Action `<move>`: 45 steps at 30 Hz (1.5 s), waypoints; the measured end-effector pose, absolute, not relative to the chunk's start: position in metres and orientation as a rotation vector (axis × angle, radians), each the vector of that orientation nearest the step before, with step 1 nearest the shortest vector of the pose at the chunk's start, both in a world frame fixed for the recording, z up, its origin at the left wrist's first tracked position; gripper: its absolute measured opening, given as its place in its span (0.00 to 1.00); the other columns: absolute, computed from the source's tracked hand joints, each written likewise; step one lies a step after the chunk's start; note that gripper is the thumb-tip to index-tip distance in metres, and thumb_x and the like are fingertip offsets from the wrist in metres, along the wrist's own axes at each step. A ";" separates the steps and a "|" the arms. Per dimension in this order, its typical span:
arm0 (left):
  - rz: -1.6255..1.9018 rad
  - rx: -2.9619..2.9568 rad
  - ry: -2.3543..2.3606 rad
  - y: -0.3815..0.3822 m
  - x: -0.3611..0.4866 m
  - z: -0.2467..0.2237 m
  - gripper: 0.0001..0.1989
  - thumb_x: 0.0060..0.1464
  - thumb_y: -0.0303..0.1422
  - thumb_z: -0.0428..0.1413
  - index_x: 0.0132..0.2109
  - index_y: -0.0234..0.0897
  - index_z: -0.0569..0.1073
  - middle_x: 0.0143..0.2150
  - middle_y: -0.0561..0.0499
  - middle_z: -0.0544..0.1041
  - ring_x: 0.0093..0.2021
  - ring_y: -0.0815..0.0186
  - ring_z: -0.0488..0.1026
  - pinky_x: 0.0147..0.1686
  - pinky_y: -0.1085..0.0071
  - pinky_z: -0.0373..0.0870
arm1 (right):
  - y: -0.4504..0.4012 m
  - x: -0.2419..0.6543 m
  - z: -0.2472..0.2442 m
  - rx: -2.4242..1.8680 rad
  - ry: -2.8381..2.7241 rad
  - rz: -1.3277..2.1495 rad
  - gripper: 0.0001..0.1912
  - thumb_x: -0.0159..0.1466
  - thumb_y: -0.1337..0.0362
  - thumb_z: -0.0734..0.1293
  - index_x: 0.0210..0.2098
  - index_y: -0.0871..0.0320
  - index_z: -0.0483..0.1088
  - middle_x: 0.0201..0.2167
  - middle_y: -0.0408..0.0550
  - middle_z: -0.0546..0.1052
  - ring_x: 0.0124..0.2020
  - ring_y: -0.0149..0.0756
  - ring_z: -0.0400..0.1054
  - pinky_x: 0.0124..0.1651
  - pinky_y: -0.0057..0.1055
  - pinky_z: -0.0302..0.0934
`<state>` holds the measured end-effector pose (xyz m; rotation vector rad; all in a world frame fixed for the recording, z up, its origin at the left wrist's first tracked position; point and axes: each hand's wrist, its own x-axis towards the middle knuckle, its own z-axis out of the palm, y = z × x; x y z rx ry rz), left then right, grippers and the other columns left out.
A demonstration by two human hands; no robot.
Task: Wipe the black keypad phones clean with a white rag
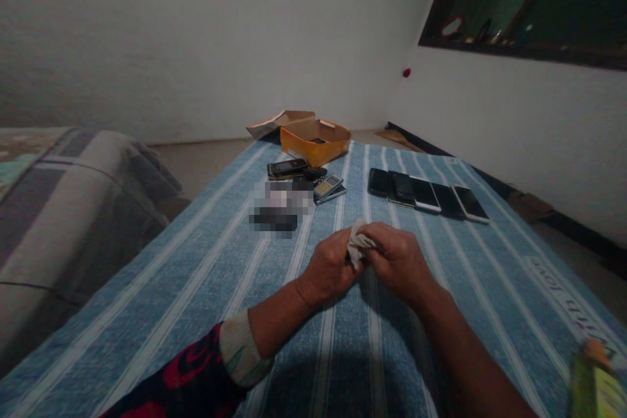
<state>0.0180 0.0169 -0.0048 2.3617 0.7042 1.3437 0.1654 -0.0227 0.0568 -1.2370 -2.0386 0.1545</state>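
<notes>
A crumpled white cloth (359, 243) is held up between the two hands, above the near part of the bench (206, 261). The left hand (330, 271) has its fingers curled in around one side of it, and the right hand (402, 261) pinches the other; each grip is closed on the cloth, the knuckles nearly meeting. Whether something else lies inside the folds or behind the fingers, I cannot tell.

The step in hand seems to be working or rubbing the cloth between the fingers. The next move, I judge, calls for one hand to steady while the other shifts its hold on the folds.

Just beyond the hands, to the right, a row of phones (427, 194) lies flat, edges touching or overlapping. To the left is a looser cluster: a keypad phone (329, 187), a dark phone (289, 166) and a blurred-out patch. Behind that cluster stands an open orange box (313, 153). A bottle (582, 382) sits at the near right corner, partly out of view, well apart from the hands.
</notes>
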 end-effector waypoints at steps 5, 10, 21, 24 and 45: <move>1.332 2.346 0.762 0.017 0.019 -0.004 0.09 0.50 0.25 0.50 0.40 0.35 0.69 0.33 0.48 0.74 0.37 0.62 0.74 0.39 0.66 0.73 | -0.022 0.154 0.046 -1.284 -1.919 0.034 0.11 0.56 0.74 0.58 0.30 0.57 0.69 0.28 0.47 0.74 0.31 0.35 0.68 0.35 0.29 0.58; 1.275 2.352 0.844 0.014 0.021 -0.002 0.07 0.48 0.26 0.52 0.37 0.36 0.68 0.32 0.49 0.73 0.34 0.63 0.72 0.36 0.66 0.73 | -0.021 0.148 0.043 -1.371 -1.724 0.045 0.11 0.57 0.72 0.58 0.32 0.58 0.71 0.27 0.46 0.75 0.29 0.35 0.68 0.34 0.29 0.58; 1.249 2.391 0.806 0.007 0.022 -0.002 0.16 0.52 0.31 0.56 0.48 0.35 0.67 0.42 0.44 0.77 0.42 0.59 0.75 0.44 0.63 0.74 | -0.009 0.174 0.052 -1.375 -1.187 0.787 0.09 0.53 0.60 0.69 0.29 0.60 0.72 0.22 0.41 0.71 0.22 0.30 0.63 0.26 0.27 0.58; 1.267 2.419 0.796 0.008 0.021 -0.004 0.19 0.52 0.32 0.56 0.51 0.35 0.66 0.44 0.43 0.76 0.44 0.58 0.75 0.45 0.62 0.74 | -0.010 0.175 0.055 -1.324 -1.140 0.923 0.10 0.51 0.60 0.70 0.28 0.60 0.72 0.21 0.41 0.71 0.22 0.30 0.63 0.26 0.27 0.57; 1.396 2.627 0.859 0.015 0.017 -0.010 0.18 0.50 0.28 0.53 0.51 0.33 0.67 0.44 0.41 0.76 0.46 0.56 0.74 0.46 0.58 0.76 | -0.016 0.164 0.051 -1.378 -1.349 1.004 0.07 0.52 0.61 0.69 0.26 0.59 0.70 0.20 0.39 0.68 0.21 0.29 0.61 0.24 0.26 0.55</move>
